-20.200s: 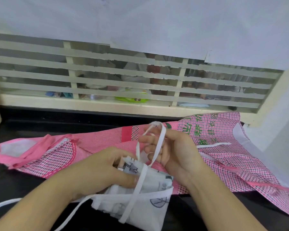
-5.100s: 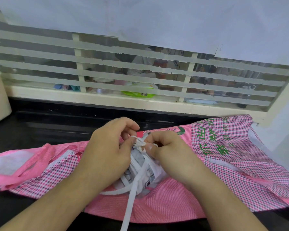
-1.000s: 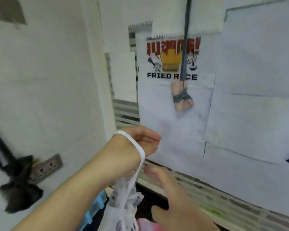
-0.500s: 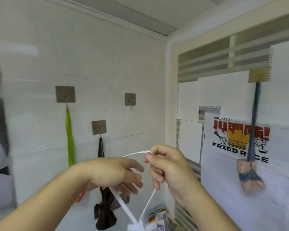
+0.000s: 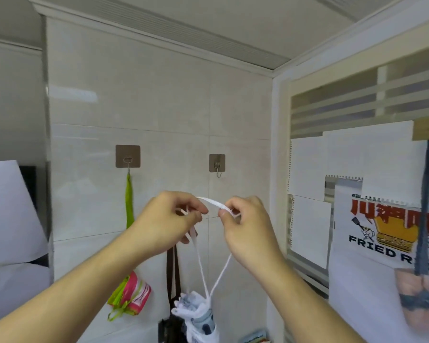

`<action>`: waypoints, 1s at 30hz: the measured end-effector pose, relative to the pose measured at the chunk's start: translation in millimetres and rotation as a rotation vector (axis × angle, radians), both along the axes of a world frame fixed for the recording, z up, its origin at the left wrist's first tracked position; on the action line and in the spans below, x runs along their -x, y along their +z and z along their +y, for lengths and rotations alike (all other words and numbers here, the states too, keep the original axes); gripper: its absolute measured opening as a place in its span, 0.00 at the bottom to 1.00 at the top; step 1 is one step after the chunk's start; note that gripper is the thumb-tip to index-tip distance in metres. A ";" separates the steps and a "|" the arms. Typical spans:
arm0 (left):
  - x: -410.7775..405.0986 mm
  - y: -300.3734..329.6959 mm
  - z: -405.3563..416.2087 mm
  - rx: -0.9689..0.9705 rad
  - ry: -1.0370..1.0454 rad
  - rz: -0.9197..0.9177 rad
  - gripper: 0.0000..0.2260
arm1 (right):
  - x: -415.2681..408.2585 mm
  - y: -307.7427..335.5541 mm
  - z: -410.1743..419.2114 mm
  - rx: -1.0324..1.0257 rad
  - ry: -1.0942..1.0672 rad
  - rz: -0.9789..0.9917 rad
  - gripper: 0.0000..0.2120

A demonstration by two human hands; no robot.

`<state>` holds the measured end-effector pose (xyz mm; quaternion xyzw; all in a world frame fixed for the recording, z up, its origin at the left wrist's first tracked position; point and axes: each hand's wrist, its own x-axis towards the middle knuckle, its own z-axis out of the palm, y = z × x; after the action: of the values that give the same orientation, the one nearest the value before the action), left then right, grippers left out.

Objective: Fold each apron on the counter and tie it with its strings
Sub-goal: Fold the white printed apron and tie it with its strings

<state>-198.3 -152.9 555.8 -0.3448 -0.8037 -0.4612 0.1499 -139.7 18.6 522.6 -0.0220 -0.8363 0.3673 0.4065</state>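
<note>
Each grip pinches the white string loop (image 5: 212,202): left hand (image 5: 170,219), right hand (image 5: 245,226). The tied apron bundle (image 5: 198,318) hangs below; the empty hook (image 5: 217,167) sits just above, midway between both.

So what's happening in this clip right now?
A person holds up a white string loop, pinched by the left hand and the right hand. A folded, tied white apron bundle dangles from it. The loop is stretched just below an empty wall hook, apparently about to be hung. The neighbouring hook already carries a green-strapped bundle.
</note>
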 end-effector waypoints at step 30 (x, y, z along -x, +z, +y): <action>252.5 -12.5 161.7 0.445 0.146 0.288 0.15 | 276.0 2.0 118.8 -0.138 -0.272 -0.198 0.11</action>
<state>-450.9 8.8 543.3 -0.3726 -0.8784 -0.2072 0.2161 -415.8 137.4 524.7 -0.1433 -0.8847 0.2466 0.3686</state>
